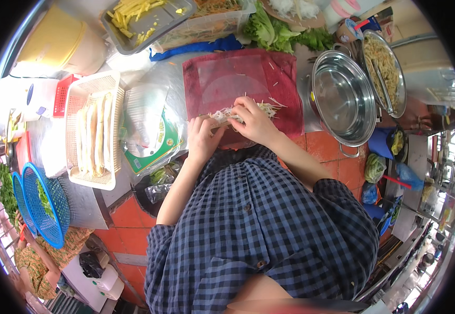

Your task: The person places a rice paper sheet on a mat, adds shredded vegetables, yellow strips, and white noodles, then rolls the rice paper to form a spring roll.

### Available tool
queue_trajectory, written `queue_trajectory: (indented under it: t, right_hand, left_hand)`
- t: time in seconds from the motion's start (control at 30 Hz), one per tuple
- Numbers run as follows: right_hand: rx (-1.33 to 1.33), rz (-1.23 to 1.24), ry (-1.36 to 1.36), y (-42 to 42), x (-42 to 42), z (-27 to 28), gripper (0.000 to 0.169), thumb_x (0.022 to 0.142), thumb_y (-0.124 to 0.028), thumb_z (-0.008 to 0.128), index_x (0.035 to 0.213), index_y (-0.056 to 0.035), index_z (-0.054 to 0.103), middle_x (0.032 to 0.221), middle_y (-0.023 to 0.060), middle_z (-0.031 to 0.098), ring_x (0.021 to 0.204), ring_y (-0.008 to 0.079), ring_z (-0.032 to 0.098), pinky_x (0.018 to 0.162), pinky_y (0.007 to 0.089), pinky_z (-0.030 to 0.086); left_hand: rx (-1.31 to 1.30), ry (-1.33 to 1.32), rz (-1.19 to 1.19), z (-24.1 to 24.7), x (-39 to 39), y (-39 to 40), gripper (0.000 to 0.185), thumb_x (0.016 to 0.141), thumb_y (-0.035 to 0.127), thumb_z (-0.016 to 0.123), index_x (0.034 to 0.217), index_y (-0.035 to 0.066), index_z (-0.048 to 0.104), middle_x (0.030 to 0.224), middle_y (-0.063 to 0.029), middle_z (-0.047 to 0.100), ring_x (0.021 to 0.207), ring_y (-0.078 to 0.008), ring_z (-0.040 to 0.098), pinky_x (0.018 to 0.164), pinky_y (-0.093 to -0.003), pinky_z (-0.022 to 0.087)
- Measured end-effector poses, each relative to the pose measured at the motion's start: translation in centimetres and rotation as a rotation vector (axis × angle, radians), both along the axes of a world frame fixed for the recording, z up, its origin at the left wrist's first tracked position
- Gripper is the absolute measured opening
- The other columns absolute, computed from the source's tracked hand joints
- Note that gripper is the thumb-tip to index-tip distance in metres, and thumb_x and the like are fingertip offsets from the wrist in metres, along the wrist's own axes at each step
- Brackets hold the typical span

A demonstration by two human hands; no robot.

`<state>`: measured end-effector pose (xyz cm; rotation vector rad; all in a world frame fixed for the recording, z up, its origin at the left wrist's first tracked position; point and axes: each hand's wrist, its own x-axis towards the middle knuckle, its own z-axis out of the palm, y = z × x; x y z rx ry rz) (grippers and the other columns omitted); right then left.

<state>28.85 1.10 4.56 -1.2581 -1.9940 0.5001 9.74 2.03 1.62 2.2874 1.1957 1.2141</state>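
A dark red cloth (pixel 286 90) lies on the metal table before me. Translucent rice paper sheets (pixel 231 66), one squarish and one with a rounded edge, are spread on it. At the cloth's near edge lies a row of shredded filling (pixel 268 109), with pale strands poking out to the right. My left hand (pixel 203 139) grips the left end of the rice paper around the filling. The curled fingers of my right hand (pixel 254 121) press on the filling's middle. Both palms hide part of the wrapper.
To the left stand a cream basket (pixel 113 129) of long pale rolls and a packet of rice paper (pixel 153 145). A steel pot (pixel 343 98) and a colander of shreds (pixel 380 74) are at right. Lettuce (pixel 270 31) and a grey tray (pixel 149 29) line the back. Another person (pixel 39 271) works lower left.
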Motion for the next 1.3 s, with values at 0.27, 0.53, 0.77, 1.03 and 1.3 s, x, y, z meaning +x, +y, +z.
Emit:
queue_trajectory:
  t: [0.27,0.53,0.77,1.03,1.3]
  right_hand:
    - [0.027,-0.133,-0.038,0.3,4.3,1.2,0.018,0.073,0.0,0.063,0.09,-0.0025,0.058,0.091,0.0118,0.055,0.088,0.0304,0.056,0.075,0.0385,0.047]
    - [-0.297,-0.344,-0.042,0.2,12.2,-3.2,0.016,0.072,-0.008,0.069,0.079,-0.001,0.056,0.085,0.013,0.055,0.078,0.0305,0.058,0.07,0.0391,0.048]
    - [-0.4,-0.294,-0.234,1.9,12.1,-3.4,0.018,0.068,-0.011,0.07,0.073,-0.0024,0.056,0.082,0.0126,0.056,0.078,0.0302,0.059,0.071,0.0368,0.048]
    - [-0.329,0.069,0.017,1.6,4.6,2.0,0.016,0.071,-0.012,0.069,0.078,-0.003,0.058,0.084,0.0105,0.054,0.083,0.0279,0.059,0.075,0.0371,0.048]
    - [-0.119,0.034,-0.04,-0.2,3.4,-0.4,0.018,0.075,-0.015,0.072,0.085,-0.004,0.062,0.085,0.0069,0.055,0.08,0.0259,0.058,0.07,0.0361,0.047]
  left_hand:
    - [0.172,0.116,-0.047,-0.3,0.0,-0.5,0.039,0.071,0.002,0.07,0.109,0.008,0.063,0.087,-0.0034,0.065,0.083,-0.0222,0.059,0.073,-0.0358,0.044]
    - [0.07,0.046,-0.072,-0.5,-0.7,-1.6,0.031,0.071,0.004,0.073,0.1,0.009,0.063,0.083,-0.0028,0.064,0.079,-0.0225,0.058,0.07,-0.0353,0.043]
    - [0.005,0.166,-0.073,-1.3,-1.1,-1.4,0.019,0.073,0.008,0.072,0.088,0.009,0.061,0.083,-0.0045,0.059,0.075,-0.0242,0.054,0.066,-0.0366,0.04]
    - [0.001,0.228,-0.117,-0.8,-1.5,-2.2,0.018,0.072,0.01,0.069,0.09,0.01,0.065,0.093,-0.0046,0.058,0.082,-0.0244,0.054,0.073,-0.0368,0.04]
    - [0.002,0.247,-0.332,-0.5,-2.8,-2.7,0.03,0.067,0.017,0.075,0.095,0.015,0.069,0.097,-0.0006,0.057,0.087,-0.0204,0.054,0.078,-0.0363,0.041]
